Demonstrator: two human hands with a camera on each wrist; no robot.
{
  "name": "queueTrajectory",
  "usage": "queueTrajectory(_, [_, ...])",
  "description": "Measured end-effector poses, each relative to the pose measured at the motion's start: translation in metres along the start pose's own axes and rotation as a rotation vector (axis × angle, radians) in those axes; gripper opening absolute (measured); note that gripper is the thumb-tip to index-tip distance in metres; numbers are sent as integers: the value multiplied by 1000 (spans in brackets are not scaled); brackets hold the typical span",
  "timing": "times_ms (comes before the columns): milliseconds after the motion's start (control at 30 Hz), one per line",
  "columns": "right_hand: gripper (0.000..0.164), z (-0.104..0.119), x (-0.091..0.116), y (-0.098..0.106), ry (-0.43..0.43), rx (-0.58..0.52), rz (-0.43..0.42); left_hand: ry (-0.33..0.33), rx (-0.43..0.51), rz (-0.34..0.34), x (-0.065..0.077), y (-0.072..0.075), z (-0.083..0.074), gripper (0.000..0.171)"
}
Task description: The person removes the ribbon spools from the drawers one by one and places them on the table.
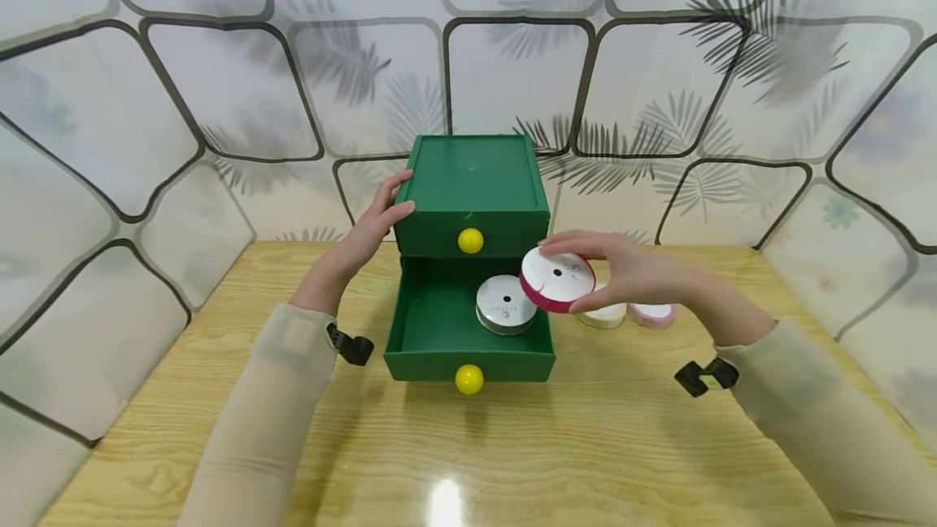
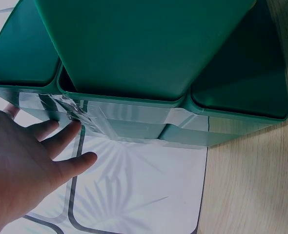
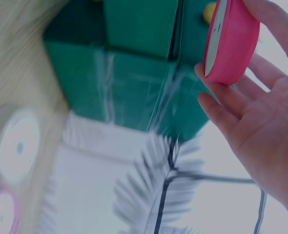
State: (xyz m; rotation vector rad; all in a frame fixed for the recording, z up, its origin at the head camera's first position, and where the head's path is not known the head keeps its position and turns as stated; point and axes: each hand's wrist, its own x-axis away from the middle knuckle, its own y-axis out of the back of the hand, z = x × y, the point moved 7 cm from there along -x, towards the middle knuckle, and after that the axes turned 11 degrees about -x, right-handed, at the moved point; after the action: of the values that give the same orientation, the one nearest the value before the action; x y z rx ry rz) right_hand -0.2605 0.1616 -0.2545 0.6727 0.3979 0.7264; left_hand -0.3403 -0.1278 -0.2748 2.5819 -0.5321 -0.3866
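Observation:
My right hand (image 1: pixel 628 268) holds a deep-pink ribbon spool (image 1: pixel 558 275) with white faces, thumb at its near edge and fingers at its far edge. It is raised at the right side of the pulled-out lower drawer (image 1: pixel 432 328) of a green drawer cabinet (image 1: pixel 472 173). Inside that drawer lies another ribbon spool (image 1: pixel 505 303), white on top with a greyish edge. Against the cabinet's upper left side rests my left hand (image 1: pixel 366 230), its fingers spread and mostly straight. In the right wrist view, the pink ribbon (image 3: pixel 239 46) sits between thumb and fingers.
A cream spool (image 1: pixel 606 317) and a light-pink spool (image 1: pixel 653 315) lie on the wooden table (image 1: pixel 586 446) right of the cabinet. The upper drawer, with a yellow knob (image 1: pixel 471 241), is closed. A patterned backdrop (image 1: pixel 520 80) stands behind and at both sides.

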Motion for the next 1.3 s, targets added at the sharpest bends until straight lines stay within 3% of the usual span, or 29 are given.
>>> queueTrajectory(333, [70,-46,49,24,-180,14,-105,13,0,-1,-1,-1,1,64])
queueTrajectory(633, [65,-84,84,41,-116,32,-223,7,-2,-1,0,0,1,65])
queueTrajectory(867, [62,-118,111,57,-154,93,-313,7,-6,-1,1,-1,0,65])
queueTrajectory(1000, [62,-138,124,66,-218,131,-359,11,-7,-3,1,-1,-1,65])
queueTrajectory(1300, [61,-173,137,71,-316,175,-360,17,-14,0,1,-1,-1,65])
